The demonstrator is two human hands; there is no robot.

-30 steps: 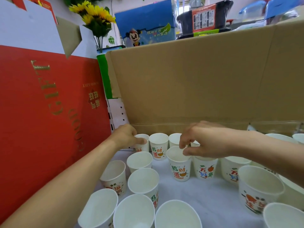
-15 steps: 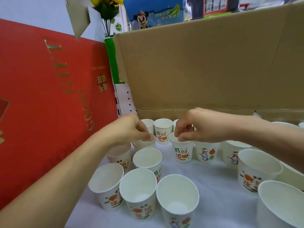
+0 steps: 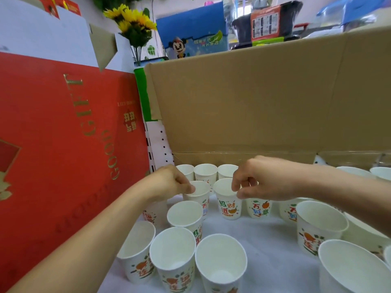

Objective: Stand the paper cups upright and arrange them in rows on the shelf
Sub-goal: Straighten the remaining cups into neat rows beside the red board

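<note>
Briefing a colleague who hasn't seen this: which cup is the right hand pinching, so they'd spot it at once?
Find the brown cardboard wall at the back; three cups line its foot. Just before them the right hand pinches the rim of the target cup. The left hand grips its left neighbour; its right neighbour shows an orange fruit.

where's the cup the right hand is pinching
Head view, just right of centre: the cup stands upright, its rim pinched by the right hand, between the neighbour cup that the left hand holds and the orange-print cup.
</note>
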